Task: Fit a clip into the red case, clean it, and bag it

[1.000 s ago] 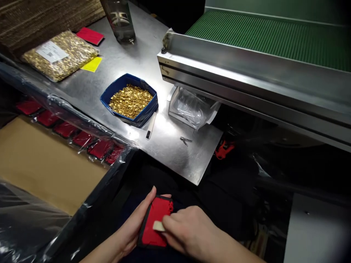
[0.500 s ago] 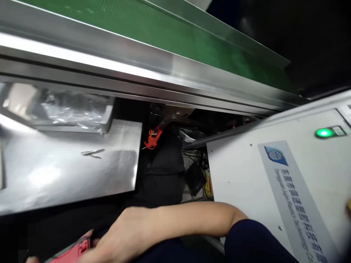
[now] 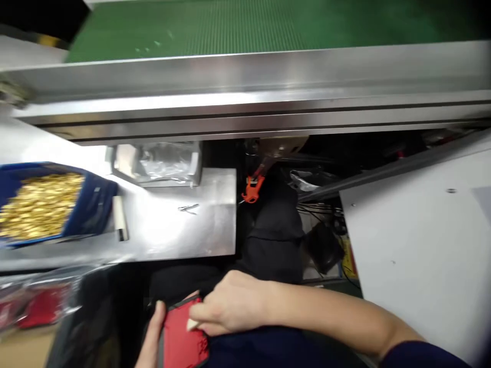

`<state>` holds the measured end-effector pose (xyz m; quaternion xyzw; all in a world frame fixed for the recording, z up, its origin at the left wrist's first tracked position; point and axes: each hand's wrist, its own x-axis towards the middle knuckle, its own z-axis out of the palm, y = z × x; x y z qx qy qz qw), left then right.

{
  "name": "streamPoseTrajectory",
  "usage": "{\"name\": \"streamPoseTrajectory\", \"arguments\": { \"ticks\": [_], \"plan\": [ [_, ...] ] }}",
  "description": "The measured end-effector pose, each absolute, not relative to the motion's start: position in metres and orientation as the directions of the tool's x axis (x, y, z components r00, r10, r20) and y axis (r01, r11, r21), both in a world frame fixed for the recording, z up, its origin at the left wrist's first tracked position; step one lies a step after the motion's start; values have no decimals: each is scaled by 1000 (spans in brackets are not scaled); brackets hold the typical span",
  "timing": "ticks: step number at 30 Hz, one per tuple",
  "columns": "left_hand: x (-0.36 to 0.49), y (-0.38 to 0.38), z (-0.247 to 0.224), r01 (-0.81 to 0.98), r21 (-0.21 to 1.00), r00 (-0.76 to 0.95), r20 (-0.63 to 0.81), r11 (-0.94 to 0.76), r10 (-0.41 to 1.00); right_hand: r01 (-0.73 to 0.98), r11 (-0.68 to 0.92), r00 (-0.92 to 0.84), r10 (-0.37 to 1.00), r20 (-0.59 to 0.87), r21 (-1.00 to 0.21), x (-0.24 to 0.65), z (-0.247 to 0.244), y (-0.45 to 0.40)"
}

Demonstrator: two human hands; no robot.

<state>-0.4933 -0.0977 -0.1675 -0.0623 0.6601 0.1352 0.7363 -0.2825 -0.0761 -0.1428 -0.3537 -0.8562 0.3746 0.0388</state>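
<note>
A flat red piece with a dark rim (image 3: 180, 337) lies at the bottom centre, above my lap. My left hand (image 3: 153, 335) holds its left edge, with the thumb along the rim. Over its upper right part, my right hand (image 3: 233, 306) is closed on a small cream-coloured piece (image 3: 192, 324), whose tip touches the red surface. The fingertips of my right hand are partly hidden, and most of my left hand is below the frame.
A blue bin (image 3: 92, 202) of gold-coloured pieces, a white stick (image 3: 119, 217), tweezers (image 3: 187, 208) and a grey tray (image 3: 195, 163) are on the metal table (image 3: 215, 230). Beyond runs a green conveyor (image 3: 245, 25). Bagged red pieces (image 3: 42, 305) lie lower left; a white cabinet (image 3: 422, 230) stands right.
The view has swung left, bringing the blue bin and bagged pieces in. More of the red piece shows, and my right hand is now over it with the cream-coloured piece.
</note>
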Motion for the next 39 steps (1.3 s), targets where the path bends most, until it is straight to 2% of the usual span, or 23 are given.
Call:
{"name": "streamPoseTrajectory", "arguments": {
  "ticks": [2,4,9,13,17,22,26,31,35,39],
  "plan": [
    [-491,-98,-157,-298,132,88,-982,945,165,581,521,-752,638,-166,-626,-288,-140,-80],
    [-490,-99,-151,-348,171,68,-976,922,207,624,499,-714,677,-180,-601,-296,-140,-71],
    [-497,-106,-151,-482,249,71,-945,840,320,809,218,-413,871,-265,-545,-327,-155,-1],
    [-509,-117,-162,-529,316,197,-857,787,477,865,141,-280,932,-229,-482,-336,-159,37],
    [-524,-124,-178,-552,351,347,-728,756,592,926,88,-174,963,-208,-366,-279,-159,29],
    [-526,-113,-192,-596,313,453,-629,740,631,996,-36,5,942,-337,-86,-162,-192,23],
    [-515,-101,-192,-561,291,528,-595,775,606,998,68,-62,911,-407,-1,-117,-221,43],
    [-513,-100,-187,-513,318,536,-606,797,588,975,221,-207,883,-421,-17,-110,-218,58],
    [-519,-105,-183,-515,305,425,-721,802,547,897,424,-431,782,-449,-123,-112,-190,37],
    [-518,-107,-181,-426,417,283,-781,803,556,761,585,-638,596,-487,-281,-144,-153,-15]
  ]
}}
